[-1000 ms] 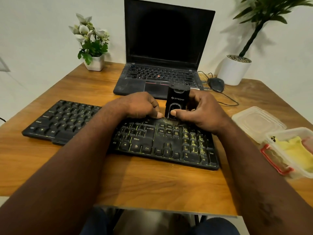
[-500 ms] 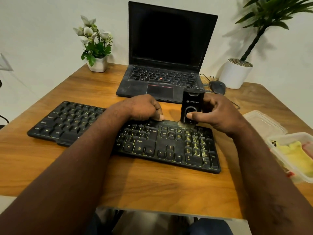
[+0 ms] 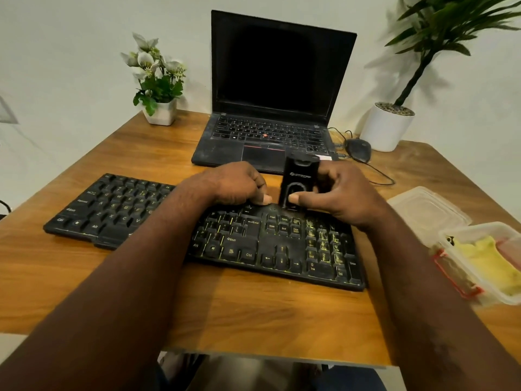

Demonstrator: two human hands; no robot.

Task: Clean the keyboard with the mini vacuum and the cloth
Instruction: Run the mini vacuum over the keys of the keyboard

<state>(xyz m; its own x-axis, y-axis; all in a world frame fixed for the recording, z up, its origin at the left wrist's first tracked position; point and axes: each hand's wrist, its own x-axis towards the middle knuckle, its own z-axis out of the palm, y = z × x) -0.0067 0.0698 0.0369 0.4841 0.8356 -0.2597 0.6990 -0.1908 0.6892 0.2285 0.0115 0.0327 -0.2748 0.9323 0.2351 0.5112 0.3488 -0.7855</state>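
Note:
A black keyboard [image 3: 282, 249] with yellow-lettered keys lies across the wooden table [image 3: 253, 311] in front of me. My right hand [image 3: 344, 193] grips a small black mini vacuum [image 3: 300, 179] and holds it upright, its lower end on the keyboard's far edge above the Insert and Home keys. My left hand [image 3: 234, 184] sits just left of it, fingers curled over the same far edge and thumb pressing down on top. A yellow cloth [image 3: 485, 261] lies in a clear plastic container [image 3: 462, 280] at the right.
Behind the keyboard stands an open black laptop [image 3: 267, 136] with a dark screen. A wired mouse [image 3: 358, 149] and a white plant pot [image 3: 386, 128] are at the back right, a small flower pot [image 3: 160, 111] at the back left. The container's lid [image 3: 423, 210] lies beside it.
My right hand slid the vacuum right along the keyboard's far edge, then back left toward my left hand. The left hand stayed on the edge.

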